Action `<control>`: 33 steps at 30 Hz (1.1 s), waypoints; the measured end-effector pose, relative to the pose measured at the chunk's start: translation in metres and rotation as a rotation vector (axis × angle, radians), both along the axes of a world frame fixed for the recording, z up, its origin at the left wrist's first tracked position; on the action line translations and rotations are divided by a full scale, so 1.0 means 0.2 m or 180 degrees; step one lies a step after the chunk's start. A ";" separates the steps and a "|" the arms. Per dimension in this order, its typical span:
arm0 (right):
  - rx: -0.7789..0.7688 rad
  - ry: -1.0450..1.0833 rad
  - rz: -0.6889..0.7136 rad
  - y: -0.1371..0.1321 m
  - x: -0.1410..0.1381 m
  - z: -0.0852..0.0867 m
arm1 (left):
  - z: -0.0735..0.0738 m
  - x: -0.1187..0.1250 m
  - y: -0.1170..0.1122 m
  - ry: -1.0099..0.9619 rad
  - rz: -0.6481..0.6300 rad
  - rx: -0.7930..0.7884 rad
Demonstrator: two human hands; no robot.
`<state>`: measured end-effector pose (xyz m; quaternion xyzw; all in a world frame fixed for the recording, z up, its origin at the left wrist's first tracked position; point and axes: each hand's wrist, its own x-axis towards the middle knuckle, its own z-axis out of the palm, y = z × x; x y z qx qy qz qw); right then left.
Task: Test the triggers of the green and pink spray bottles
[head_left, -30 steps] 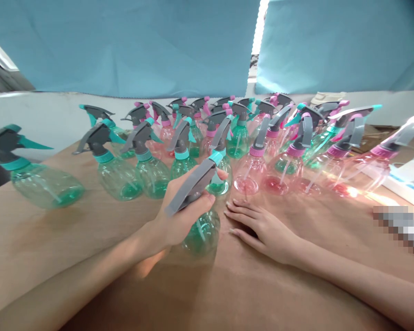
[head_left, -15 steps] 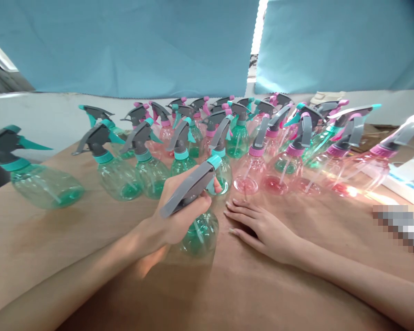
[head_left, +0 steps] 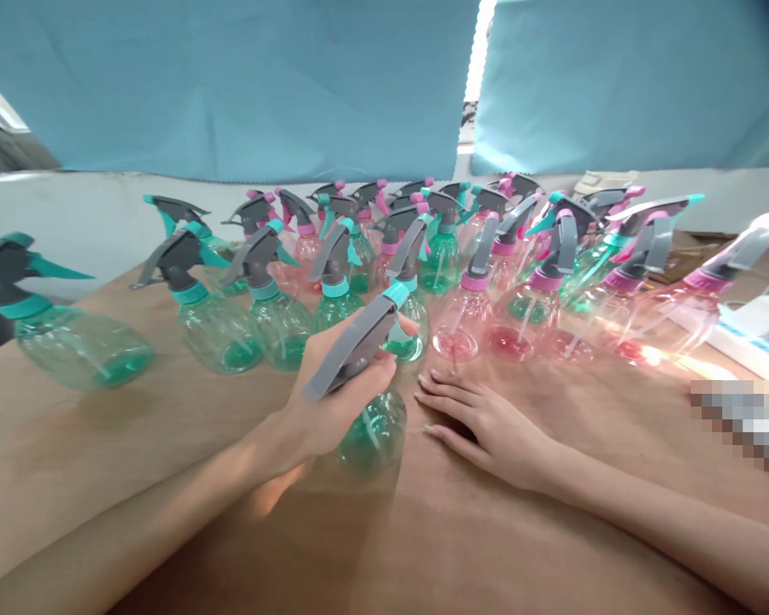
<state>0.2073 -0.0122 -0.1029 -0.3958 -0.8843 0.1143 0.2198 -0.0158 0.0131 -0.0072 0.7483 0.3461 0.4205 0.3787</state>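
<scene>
My left hand [head_left: 324,406] is wrapped round the neck and trigger of a green spray bottle [head_left: 372,434] with a grey sprayer head and a turquoise nozzle. The nozzle faces away from me, and an index finger shows beneath it by the trigger. Fingers and palm hide the bottle's collar. Palm down on the wooden table [head_left: 461,547], my right hand [head_left: 480,418] holds nothing, its fingers stretched towards the held bottle. Just beyond its fingertips stands a pink spray bottle [head_left: 462,320].
Rows of green and pink spray bottles fill the far half of the table, among them a green bottle [head_left: 80,346] on the left and a pink bottle [head_left: 672,312] on the right. A white object [head_left: 766,329] lies at the right edge. Blue sheets [head_left: 262,85] hang behind.
The index finger of my left hand has shifted slightly up by the trigger, and the sprayer head has tipped a little. My right hand stays where it was.
</scene>
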 end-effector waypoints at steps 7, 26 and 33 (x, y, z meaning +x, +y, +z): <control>0.0020 0.0053 -0.0015 0.00 0.00 0.00 | -0.03 0.01 0.01 -0.0004 0.0213 0.0217; 0.0031 0.0029 -0.0008 0.00 0.00 0.00 | -0.03 0.02 0.00 -0.0073 0.0173 0.0206; 0.0042 0.0094 -0.0013 0.00 0.00 0.00 | -0.02 0.03 -0.01 -0.0072 0.0220 0.0173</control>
